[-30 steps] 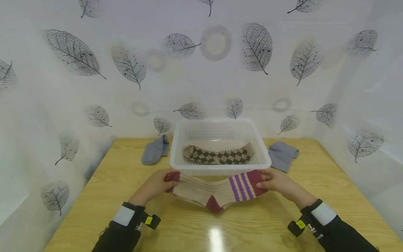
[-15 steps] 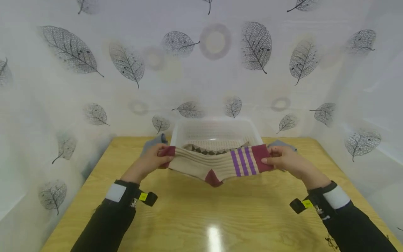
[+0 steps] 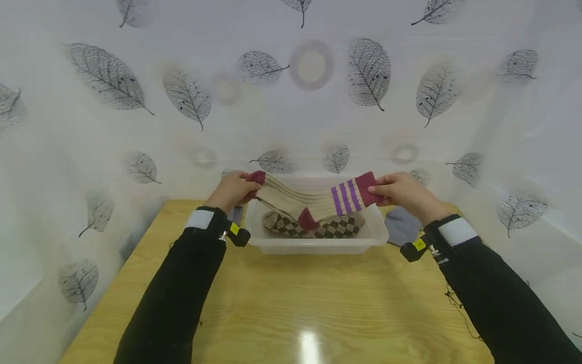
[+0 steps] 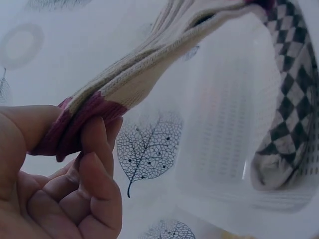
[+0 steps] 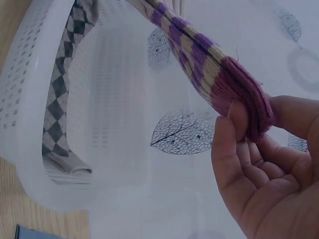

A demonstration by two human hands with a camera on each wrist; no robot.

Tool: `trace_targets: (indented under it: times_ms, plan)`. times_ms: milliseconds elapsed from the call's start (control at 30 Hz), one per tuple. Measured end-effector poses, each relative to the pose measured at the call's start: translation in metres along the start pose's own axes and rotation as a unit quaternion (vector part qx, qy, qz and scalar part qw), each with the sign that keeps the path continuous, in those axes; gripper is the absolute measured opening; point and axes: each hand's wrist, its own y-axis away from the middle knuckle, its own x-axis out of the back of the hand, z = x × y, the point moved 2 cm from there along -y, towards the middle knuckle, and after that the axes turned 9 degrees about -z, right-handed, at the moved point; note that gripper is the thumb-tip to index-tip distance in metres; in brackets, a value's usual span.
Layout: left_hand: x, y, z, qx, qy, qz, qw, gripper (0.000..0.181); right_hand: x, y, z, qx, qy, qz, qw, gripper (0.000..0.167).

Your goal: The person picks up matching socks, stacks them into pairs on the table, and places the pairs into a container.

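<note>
Striped sock had moved fwd & up since prev. frame, from near side of basket to above it. L grip pinched maroon toe, R grip pinched maroon cuff; sock sagged btwn. Checked sock lay in basket; couldn't tell if striped heel touched it. Gray cloth sat on tabletop, R of basket. Meaning: carry prob. well along, sock not yet set down.

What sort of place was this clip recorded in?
Probably a staged tabletop recording booth: a wood-grain table with a leaf-printed backdrop behind and at both sides, and a wrist-worn camera.
</note>
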Motion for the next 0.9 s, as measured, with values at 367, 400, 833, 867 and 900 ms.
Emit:
trace_targets:
  times_ms: [367, 400, 833, 867, 900]
  plan:
    - [-0.019, -0.05, -0.025, 0.029, -0.05, 0.061, 0.9965, 0.044, -0.028, -0.048, 0.016, -0.06, 0.01, 0.036, 0.9975, 0.039]
    - [-0.02, -0.053, -0.029, 0.033, -0.052, 0.065, 0.996, 0.043, -0.033, -0.051, 0.017, -0.064, 0.008, 0.034, 0.9973, 0.039]
    - [-0.038, -0.057, -0.038, 0.02, -0.215, 0.066, 0.9741, 0.03, -0.049, -0.063, 0.04, -0.089, 0.1, 0.064, 0.989, 0.032]
    - [-0.04, -0.058, -0.036, 0.013, -0.231, 0.06, 0.9711, 0.031, -0.049, -0.063, 0.039, -0.088, 0.113, 0.067, 0.9875, 0.031]
    - [-0.042, -0.059, -0.035, 0.008, -0.243, 0.055, 0.9684, 0.031, -0.048, -0.063, 0.038, -0.086, 0.13, 0.066, 0.9856, 0.031]
